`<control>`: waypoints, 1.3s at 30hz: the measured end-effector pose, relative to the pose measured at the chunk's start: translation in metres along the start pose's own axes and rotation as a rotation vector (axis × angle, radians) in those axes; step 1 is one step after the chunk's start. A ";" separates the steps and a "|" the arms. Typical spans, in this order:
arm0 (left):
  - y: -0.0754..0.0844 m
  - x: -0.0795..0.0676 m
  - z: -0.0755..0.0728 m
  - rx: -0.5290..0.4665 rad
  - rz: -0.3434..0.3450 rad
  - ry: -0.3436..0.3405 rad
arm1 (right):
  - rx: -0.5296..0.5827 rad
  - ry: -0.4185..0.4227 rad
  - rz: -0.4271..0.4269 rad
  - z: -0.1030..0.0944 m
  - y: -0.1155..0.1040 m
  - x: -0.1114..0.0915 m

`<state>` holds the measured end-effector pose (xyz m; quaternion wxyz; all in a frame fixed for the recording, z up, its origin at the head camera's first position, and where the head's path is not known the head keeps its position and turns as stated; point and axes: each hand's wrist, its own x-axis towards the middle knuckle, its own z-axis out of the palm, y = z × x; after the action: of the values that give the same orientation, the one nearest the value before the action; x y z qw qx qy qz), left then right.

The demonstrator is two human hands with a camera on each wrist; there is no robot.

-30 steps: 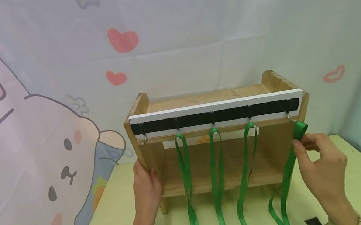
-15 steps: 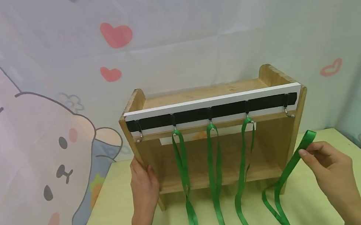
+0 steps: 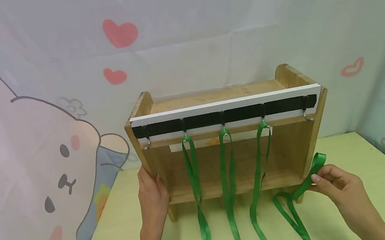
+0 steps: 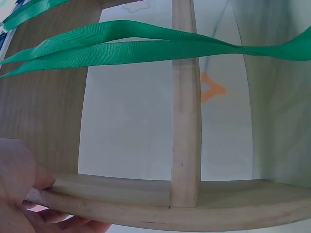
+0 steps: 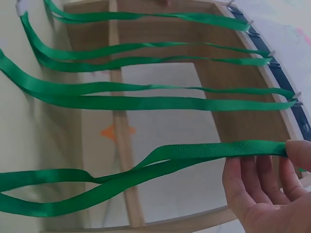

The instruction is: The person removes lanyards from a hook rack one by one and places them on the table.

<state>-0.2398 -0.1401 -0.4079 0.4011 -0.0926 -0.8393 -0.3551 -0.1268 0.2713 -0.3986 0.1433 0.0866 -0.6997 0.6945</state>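
My left hand (image 3: 154, 207) grips the left side panel of a small wooden shelf (image 3: 316, 129); in the left wrist view its thumb lies on the panel's edge. A green ribbon lanyard (image 3: 308, 182) is pinched between thumb and fingers of my right hand (image 3: 345, 193), low beside the shelf's right side. Its looped top sticks up past the fingertips, and the rest trails down to the table. Three more green lanyards hang from the middle hooks: left (image 3: 195, 183), centre (image 3: 225, 179) and right (image 3: 257, 184). The far right hook (image 3: 307, 115) and far left hook (image 3: 147, 141) carry nothing.
A white board with a black strip (image 3: 200, 122) runs along the shelf's upper front and bears the hooks. The shelf stands on a pale yellow-green table (image 3: 107, 220). Behind it hangs a printed cloth (image 3: 185, 57) with a cartoon rabbit and hearts.
My right hand has moved the lanyard's loop away from the far right hook, first outward to the right, then down. My left hand keeps its grip on the shelf. The head view has shifted slightly.
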 end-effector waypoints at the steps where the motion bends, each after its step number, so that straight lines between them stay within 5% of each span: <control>1: 0.000 0.000 0.001 -0.001 0.001 0.000 | 0.004 -0.025 0.002 0.001 0.002 -0.001; 7: -0.001 0.002 0.001 -0.003 -0.006 -0.006 | 0.014 -0.121 -0.005 0.005 0.011 -0.008; 32: 0.001 0.005 -0.002 -0.017 -0.007 -0.026 | 0.052 -0.252 0.128 -0.012 0.045 -0.034; 39: 0.001 0.003 -0.002 -0.022 -0.025 -0.037 | -0.012 -0.260 0.168 -0.017 0.057 -0.038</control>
<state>-0.2402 -0.1412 -0.4050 0.3802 -0.0931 -0.8437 -0.3675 -0.1081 0.2866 -0.4645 -0.0067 0.1162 -0.7212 0.6829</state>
